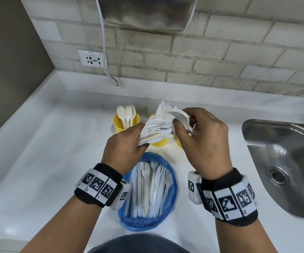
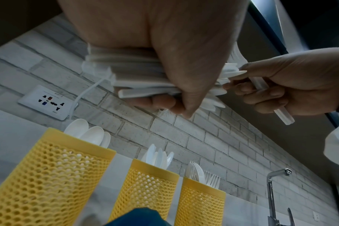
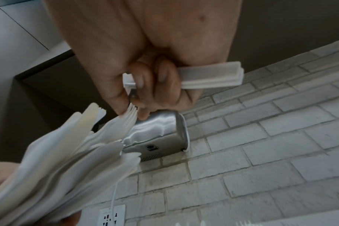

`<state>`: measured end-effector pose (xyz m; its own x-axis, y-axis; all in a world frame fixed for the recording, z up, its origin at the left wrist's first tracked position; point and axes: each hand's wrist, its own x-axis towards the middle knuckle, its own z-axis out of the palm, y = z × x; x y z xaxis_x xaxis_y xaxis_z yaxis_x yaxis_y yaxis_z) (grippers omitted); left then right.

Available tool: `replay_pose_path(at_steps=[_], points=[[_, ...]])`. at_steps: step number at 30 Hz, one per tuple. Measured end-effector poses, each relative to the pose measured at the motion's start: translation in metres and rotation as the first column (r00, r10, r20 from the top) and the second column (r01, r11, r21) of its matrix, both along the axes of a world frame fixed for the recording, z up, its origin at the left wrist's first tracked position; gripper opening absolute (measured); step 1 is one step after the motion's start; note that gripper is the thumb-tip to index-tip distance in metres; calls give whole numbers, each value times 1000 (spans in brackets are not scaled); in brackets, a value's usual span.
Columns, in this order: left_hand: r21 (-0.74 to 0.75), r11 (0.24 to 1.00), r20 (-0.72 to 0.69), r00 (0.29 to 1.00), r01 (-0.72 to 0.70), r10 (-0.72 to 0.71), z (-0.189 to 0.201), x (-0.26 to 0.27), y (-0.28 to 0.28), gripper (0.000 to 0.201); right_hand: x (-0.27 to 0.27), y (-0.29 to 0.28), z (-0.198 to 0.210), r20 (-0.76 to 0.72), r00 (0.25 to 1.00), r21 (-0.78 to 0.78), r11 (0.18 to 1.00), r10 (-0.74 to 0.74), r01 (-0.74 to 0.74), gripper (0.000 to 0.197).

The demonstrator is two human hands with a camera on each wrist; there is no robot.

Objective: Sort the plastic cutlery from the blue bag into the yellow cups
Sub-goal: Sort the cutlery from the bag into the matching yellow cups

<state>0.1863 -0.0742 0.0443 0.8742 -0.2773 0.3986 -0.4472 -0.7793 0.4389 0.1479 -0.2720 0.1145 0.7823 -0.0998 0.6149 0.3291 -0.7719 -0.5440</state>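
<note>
My left hand (image 1: 129,141) grips a fanned bundle of white plastic forks and knives (image 1: 156,126) above the yellow cups. My right hand (image 1: 184,125) holds a few forks (image 1: 179,115) in its curled fingers, and its thumb and forefinger pinch the tines of another fork (image 3: 131,111) in the bundle (image 3: 68,145). Three yellow mesh cups stand in a row: one with spoons (image 2: 48,175), one with knives (image 2: 145,182), one with forks (image 2: 199,201). The blue bag (image 1: 173,181) lies open below my hands with several pieces of cutlery inside.
A steel sink (image 1: 284,157) sits at the right, with its faucet (image 2: 271,185) behind. On the brick wall are a socket (image 1: 92,59), a hanging white cable with a loose plug (image 1: 113,81), and a metal hand dryer (image 1: 147,13). The counter's left side meets a grey wall.
</note>
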Motion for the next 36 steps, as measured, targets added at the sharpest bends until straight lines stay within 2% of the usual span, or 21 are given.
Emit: replay_pose_path(at_steps=[6, 11, 18, 21, 23, 25, 30, 36], points=[[33, 999, 35, 999, 11, -13, 2, -2, -2, 27, 2, 3, 0, -134, 991, 232, 973, 14, 18, 19], [69, 998, 74, 997, -3, -2, 6, -5, -4, 32, 5, 6, -3, -102, 991, 118, 988, -91, 103, 14], [91, 996, 87, 996, -19, 11, 7, -7, -8, 34, 2, 7, -5, -141, 982, -9, 992, -124, 124, 15], [86, 996, 87, 996, -16, 9, 7, -7, -9, 35, 1, 7, -2, -127, 985, 20, 993, -116, 120, 16], [87, 996, 89, 996, -21, 13, 7, -7, -9, 36, 2, 6, -1, -158, 983, 73, 992, -89, 102, 12], [84, 996, 90, 996, -20, 12, 6, -7, -9, 35, 3, 4, -1, -191, 979, 105, 990, -72, 93, 19], [73, 997, 107, 994, -12, 4, 5, -6, -8, 37, 6, -1, -1, -246, 968, 250, 961, -54, 118, 13], [51, 999, 97, 995, 17, -22, 4, -8, -10, 38, 9, -5, -4, -242, 967, 169, 977, -82, 126, 20]])
